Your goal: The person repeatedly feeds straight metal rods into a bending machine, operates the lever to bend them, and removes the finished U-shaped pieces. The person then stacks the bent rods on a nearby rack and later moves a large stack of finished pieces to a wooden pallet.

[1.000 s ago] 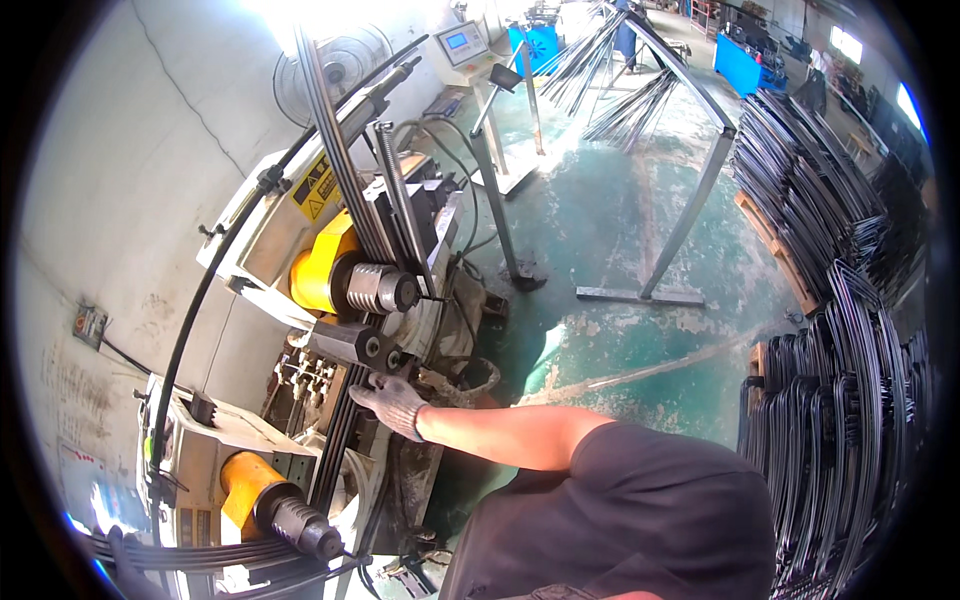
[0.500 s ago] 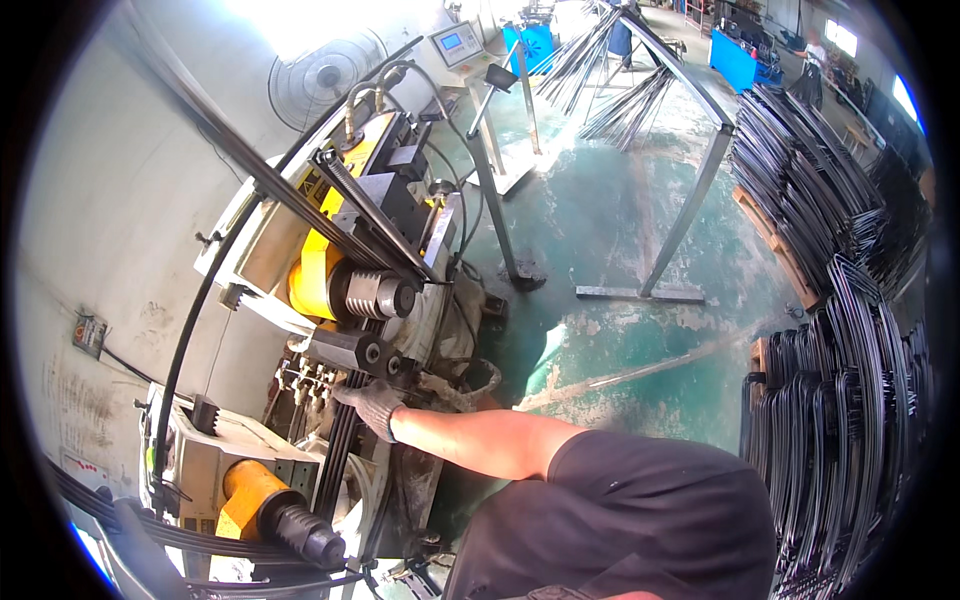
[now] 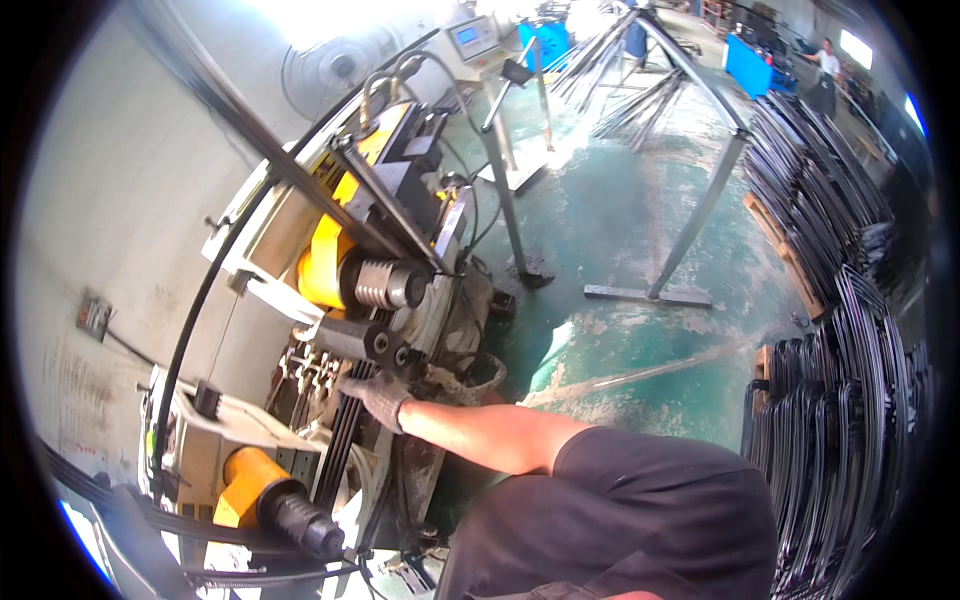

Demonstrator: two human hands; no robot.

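Note:
A grey knitted glove covers my right hand [image 3: 378,396], which reaches across to the left from a dark sleeve. Its fingers curl round a bundle of thin dark metal bars [image 3: 340,455] running lengthwise through a bending machine. Just beyond the glove sits a dark block with round ends [image 3: 360,341]. Past that is a yellow-collared ribbed roller [image 3: 388,284]. A second ribbed roller [image 3: 305,525] with a yellow bracket [image 3: 252,482] is at the near end. Long bars also slant over the machine at upper left. My left hand is out of view.
Stacks of bent dark bars [image 3: 810,440] stand on pallets at right. A metal rack [image 3: 700,215] holds loose bars across the green floor. A wall fan [image 3: 335,70], control box [image 3: 468,42] and blue machine [image 3: 752,66] are farther off. A person [image 3: 826,66] stands at far right.
The view has shifted slightly, so the machine appears a little higher and to the right. My right hand keeps its place on the bars. The distant person's pose has changed.

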